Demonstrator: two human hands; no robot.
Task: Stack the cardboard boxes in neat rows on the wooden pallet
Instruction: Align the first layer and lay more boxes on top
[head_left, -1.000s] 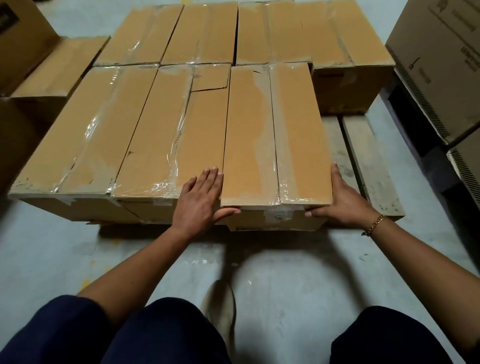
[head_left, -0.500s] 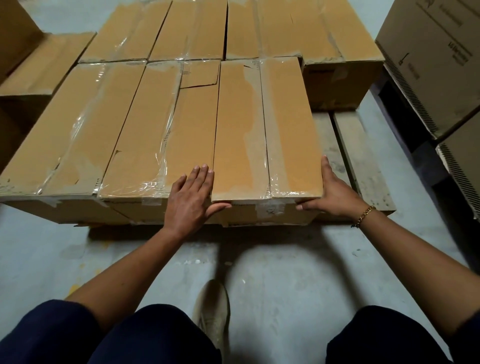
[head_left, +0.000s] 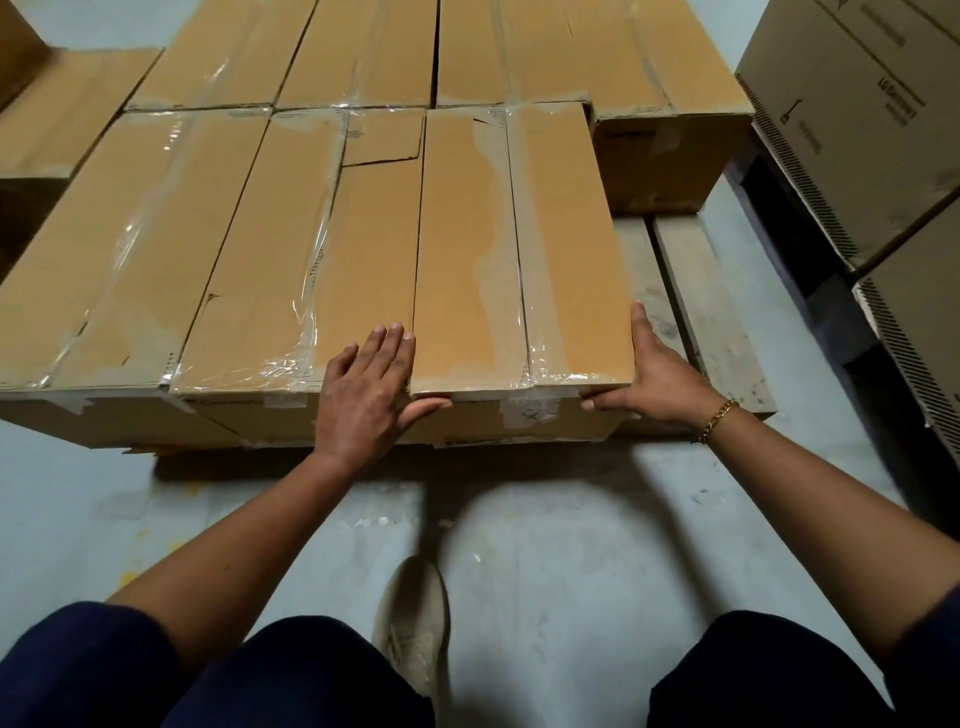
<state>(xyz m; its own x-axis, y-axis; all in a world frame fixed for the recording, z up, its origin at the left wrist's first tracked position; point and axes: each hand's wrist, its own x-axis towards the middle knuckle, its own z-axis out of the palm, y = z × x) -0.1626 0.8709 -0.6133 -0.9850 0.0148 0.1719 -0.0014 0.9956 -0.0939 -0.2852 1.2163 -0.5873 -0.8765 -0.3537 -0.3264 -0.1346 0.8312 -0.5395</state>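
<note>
A long taped cardboard box (head_left: 519, 249) lies at the right end of the near row on the wooden pallet (head_left: 711, 322). My left hand (head_left: 363, 400) rests flat with straight fingers on the neighbouring box (head_left: 291, 270), its thumb against the front face of the long box. My right hand (head_left: 654, 379) presses with straight fingers against the long box's right side, thumb on its front face. Another box (head_left: 104, 249) lies at the left of the row. A back row of boxes (head_left: 363, 52) stands behind.
Bare pallet slats show to the right of the long box. Larger printed cartons (head_left: 857, 119) are stacked at the right, more cardboard (head_left: 57, 114) at the left. Grey concrete floor (head_left: 571, 545) lies in front, with my shoe (head_left: 415, 618) on it.
The long box has slid left against its neighbour and a little further onto the pallet. Both hands stayed on it.
</note>
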